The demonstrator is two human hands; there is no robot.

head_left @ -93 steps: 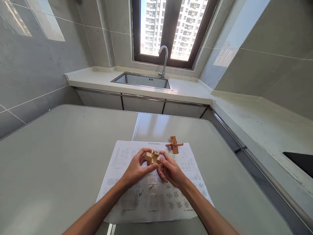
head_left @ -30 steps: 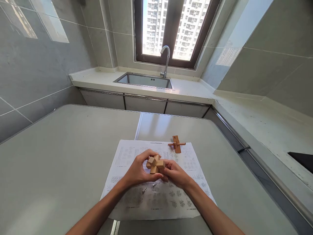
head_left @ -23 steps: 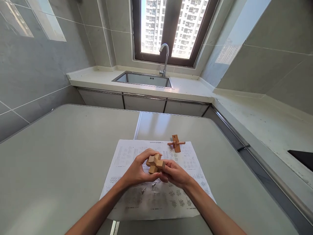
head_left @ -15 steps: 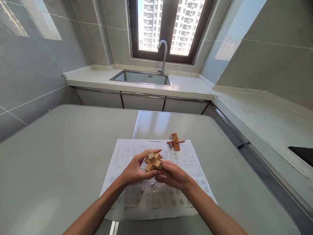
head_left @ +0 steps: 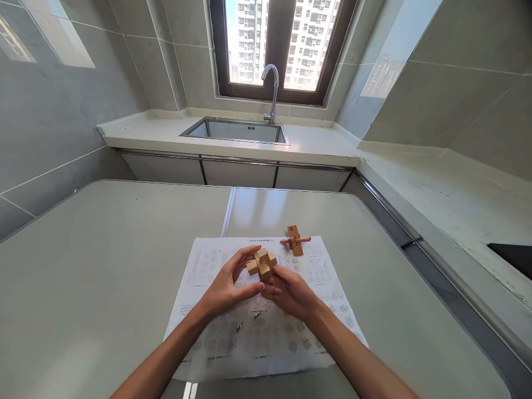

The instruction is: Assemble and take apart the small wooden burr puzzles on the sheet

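Note:
An interlocking wooden burr puzzle, made of pale square-cut sticks crossing each other, is held above the printed sheet. My right hand grips it from the right and below, its fingers curled under the lower end. From the left, my left hand curves around it, fingers at its far side and thumb along the lower edge; the exact contact of these fingertips is partly hidden. Beyond the hands, a second wooden puzzle with a flat piece marked 2 and a crossing rod lies at the sheet's far right corner.
A large white paper sheet with printed diagrams lies on the pale table. Past the table's far edge are a counter with a sink, a tap and a window. Another counter runs along the right.
The burr puzzle has been turned in the hands and now shows another side. My left hand has loosened around it, its thumb lower. The view has shifted slightly.

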